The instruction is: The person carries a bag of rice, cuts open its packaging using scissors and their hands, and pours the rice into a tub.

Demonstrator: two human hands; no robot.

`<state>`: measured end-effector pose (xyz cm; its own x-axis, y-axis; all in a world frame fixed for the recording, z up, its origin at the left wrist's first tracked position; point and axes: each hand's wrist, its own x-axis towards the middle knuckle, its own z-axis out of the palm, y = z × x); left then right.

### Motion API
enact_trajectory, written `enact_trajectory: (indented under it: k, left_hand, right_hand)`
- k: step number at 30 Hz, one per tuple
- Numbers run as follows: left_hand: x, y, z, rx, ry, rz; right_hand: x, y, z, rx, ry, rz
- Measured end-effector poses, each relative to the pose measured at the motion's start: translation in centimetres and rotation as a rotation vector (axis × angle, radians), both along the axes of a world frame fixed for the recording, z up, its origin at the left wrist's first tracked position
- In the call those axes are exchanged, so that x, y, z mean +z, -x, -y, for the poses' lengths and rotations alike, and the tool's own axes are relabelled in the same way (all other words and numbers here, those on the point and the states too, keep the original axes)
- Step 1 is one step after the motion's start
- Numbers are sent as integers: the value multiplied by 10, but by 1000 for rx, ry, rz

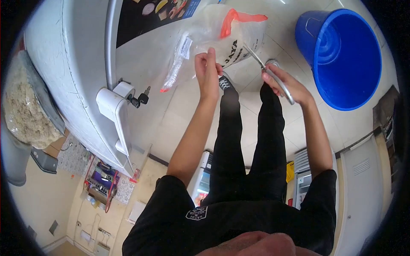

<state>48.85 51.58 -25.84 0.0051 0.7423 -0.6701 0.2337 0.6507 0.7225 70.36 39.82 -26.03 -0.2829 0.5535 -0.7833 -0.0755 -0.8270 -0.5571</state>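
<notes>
As my right hand (285, 83) grips scissors (255, 57), closed round handles, blades toward printed bag (235, 49), left hand (207, 74) curls beside it; whether fingers (211, 58) pinch plastic, I can't tell. Bag before me, left of blue bucket (306, 45). No cut visible; most seems left.

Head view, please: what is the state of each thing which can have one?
Plastic bag: crumpled; left hand's grip on it unclear
Scissors-like tool: held in the right hand
Blue bucket: open-topped, no lid on it
Keys: hanging at the lock
Clear bag at left edge: filled
Left shoe: laced
</notes>
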Motion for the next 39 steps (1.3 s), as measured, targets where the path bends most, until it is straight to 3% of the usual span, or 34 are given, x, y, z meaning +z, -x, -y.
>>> enact_trajectory:
  k: [2, 11, 14, 17, 23, 32, 39]
  left_hand:
    - [3, -14, -11, 102, 221, 15]
    - [3, -29, -48, -73, 357, 89]
    - [4, -20, -34, -128, 405, 85]
    - [7, -16, -26, -125, 470, 81]
    - [0, -27, -28, -256, 341, 67]
    - [-10, -24, 4, -225, 389, 80]
    - [0, -32, -14, -248, 295, -36]
  right_hand:
    - [-4, -9, -10, 94, -19, 66]
    - [-4, -38, -49, 262, -180, 207]
    - [17, -44, -59, 310, 48, 187]
    - [0, -50, -51, 458, 66, 244]
    - [-10, -60, -44, 363, 111, 214]
    - [-19, -45, -56, 329, 165, -52]
    - [-22, -36, -49, 265, 129, 59]
